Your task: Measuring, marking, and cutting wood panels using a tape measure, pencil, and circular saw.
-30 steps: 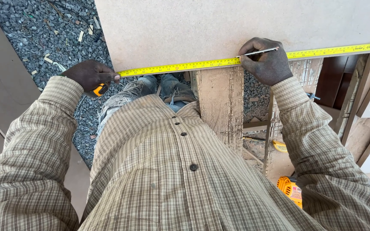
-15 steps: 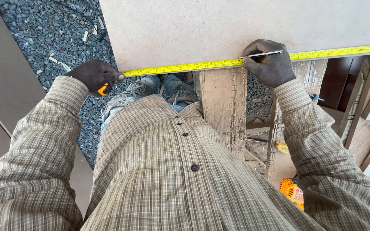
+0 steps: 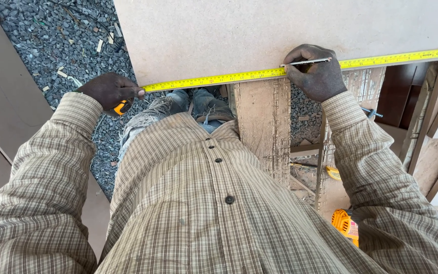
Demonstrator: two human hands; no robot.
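a person looks down at a big flat tan board (image 3: 259, 35) that lies across a rough wooden stand (image 3: 262, 127). a yellow tape measure (image 3: 219, 79) runs along the near edge of the board, from the left corner far out to the right side of the view. the left hand (image 3: 108, 90) is just off the left corner of the board, over the gray gravel (image 3: 51, 56). its grip is closed around the tape case (image 3: 121, 107), which is yellow and black and mostly hidden by the fingers. the thumb tip touches the tape where it comes out. the right hand (image 3: 316, 71) rests on the near edge of the board, on top of the tape. its grip pinches a thin pencil (image 3: 307, 62), and the pencil lies almost flat, with its tip pointing left and touching the board just above the tape. both arms wear sleeves of a checked brown shirt (image 3: 214, 203) with dark buttons down the front. torn blue jeans (image 3: 188, 104) show under the board edge, between the two hands. small bits of wood lie on the gravel at the top left. another flat tan panel (image 3: 6, 111) lies on the ground at the far left. down at the lower right, a yellow tool (image 3: 344, 223) sits low beside the stand, partly hidden by the right sleeve.
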